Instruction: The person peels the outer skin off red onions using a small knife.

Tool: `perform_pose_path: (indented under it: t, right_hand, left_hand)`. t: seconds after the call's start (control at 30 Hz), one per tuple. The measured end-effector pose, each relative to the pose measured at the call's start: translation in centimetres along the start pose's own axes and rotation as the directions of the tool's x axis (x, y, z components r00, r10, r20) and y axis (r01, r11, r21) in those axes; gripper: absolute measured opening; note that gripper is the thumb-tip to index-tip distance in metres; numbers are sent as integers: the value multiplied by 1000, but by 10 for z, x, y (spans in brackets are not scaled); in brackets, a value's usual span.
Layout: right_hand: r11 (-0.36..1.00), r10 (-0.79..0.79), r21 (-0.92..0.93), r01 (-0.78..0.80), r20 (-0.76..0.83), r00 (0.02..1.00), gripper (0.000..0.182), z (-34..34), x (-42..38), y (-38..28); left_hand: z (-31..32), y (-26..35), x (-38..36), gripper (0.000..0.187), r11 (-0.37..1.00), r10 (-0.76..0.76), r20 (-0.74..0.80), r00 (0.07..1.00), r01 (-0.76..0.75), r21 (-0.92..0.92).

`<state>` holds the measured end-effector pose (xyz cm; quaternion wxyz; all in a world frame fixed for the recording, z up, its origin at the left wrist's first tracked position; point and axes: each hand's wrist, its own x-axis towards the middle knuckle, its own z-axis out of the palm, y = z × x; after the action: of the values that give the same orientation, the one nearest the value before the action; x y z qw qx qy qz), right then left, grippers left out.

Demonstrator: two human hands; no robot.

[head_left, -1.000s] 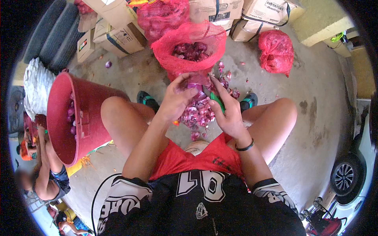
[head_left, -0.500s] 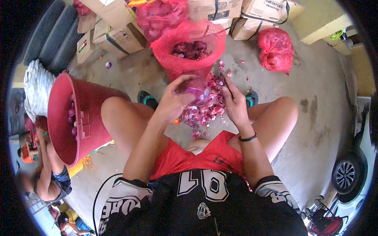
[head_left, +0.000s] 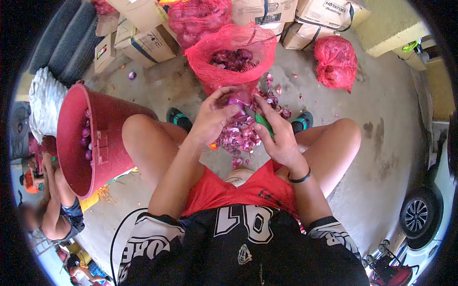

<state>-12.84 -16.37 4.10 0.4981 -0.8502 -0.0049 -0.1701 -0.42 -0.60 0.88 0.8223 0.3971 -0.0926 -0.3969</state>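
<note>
Between my knees my left hand (head_left: 213, 116) is wrapped round a red onion (head_left: 236, 107). My right hand (head_left: 282, 139) is closed on a small knife with a green handle (head_left: 264, 125); its short dark blade points at the onion, close to its skin. Below both hands a heap of purple onion peels (head_left: 237, 138) lies on the floor. Just beyond the hands stands an open red mesh sack (head_left: 229, 80) with red onions (head_left: 234, 59) inside.
A large red tub (head_left: 117, 128) holding onions leans at the left. Full mesh sacks (head_left: 200, 24) and cardboard boxes (head_left: 145, 45) stand at the back, with a tied red bag (head_left: 335, 62) to the right. A person (head_left: 59, 209) sits at far left; a car wheel (head_left: 420, 215) is at far right.
My right hand has come in toward the onion and turned, so the knife's green handle now shows. My left hand still holds the onion, slightly higher.
</note>
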Motion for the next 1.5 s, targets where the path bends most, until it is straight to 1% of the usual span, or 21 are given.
perform_pose_path:
  t: [0.1,0.2,0.3,0.4,0.5,0.6,0.7,0.8,0.87,0.97,1.0,1.1,1.2,1.23,1.3,1.33,1.4,1.5]
  right_hand:
    - [993,-103,-62,102,-1,995,54,2,2,6]
    - [991,39,-128,-27,91,995,50,-6,3,-3]
    - [997,-9,-79,13,51,999,42,-4,1,1]
    - [1000,6,-20,-5,24,1000,40,-5,2,0]
    - [997,-69,24,72,-90,994,39,2,4,8]
    - [998,19,57,-14,-85,996,37,-1,5,7]
    - [997,15,77,-6,-118,993,35,0,5,11]
    - [996,46,85,-32,-167,985,34,0,5,12]
    - [969,200,181,-168,-176,964,34,-1,4,15]
    - [904,333,346,-253,-196,922,35,-3,4,24]
    - [894,352,365,-260,-215,911,36,-5,4,29]
    - [883,386,375,-281,-242,890,39,-10,3,37]
    - [872,397,409,-268,-271,877,40,-10,2,37]
    - [862,397,440,-251,-279,875,41,-12,4,37]
    - [859,411,445,-251,-308,858,41,-15,5,39]
    - [866,423,421,-269,-330,844,42,-17,5,42]
    - [832,487,454,-320,-318,813,42,-25,3,37]
    - [788,515,559,-257,-370,773,43,-33,4,46]
  left_hand:
    - [1,1,-1,46,999,-13,-10,1000,13,32]
    - [0,0,1,45,998,-11,-11,1000,12,64]
    - [3,3,1,45,998,-42,-14,999,42,51]
    - [3,4,0,45,997,-14,25,1000,12,73]
    - [8,10,-2,47,998,-40,62,997,37,45]
    - [3,7,-1,49,994,-37,88,995,28,106]
    - [3,9,-1,53,990,-34,138,990,15,140]
    - [6,8,-2,63,985,-36,111,993,17,174]
    - [3,7,-2,69,978,-35,132,991,7,207]
    - [5,8,-3,76,973,-8,200,980,-38,226]
    - [7,9,-3,77,972,6,228,974,-59,227]
    - [12,11,-7,76,991,-20,219,976,-9,133]
    - [5,11,-6,75,976,-153,215,964,113,187]
    - [5,11,-7,73,989,-131,207,970,114,94]
    - [5,12,-9,69,990,-91,184,979,109,-93]
    - [3,10,-8,66,990,-52,183,982,74,-119]
    - [-3,7,-5,59,985,28,179,983,3,-170]
    - [-6,11,-2,59,981,27,111,993,-5,-193]
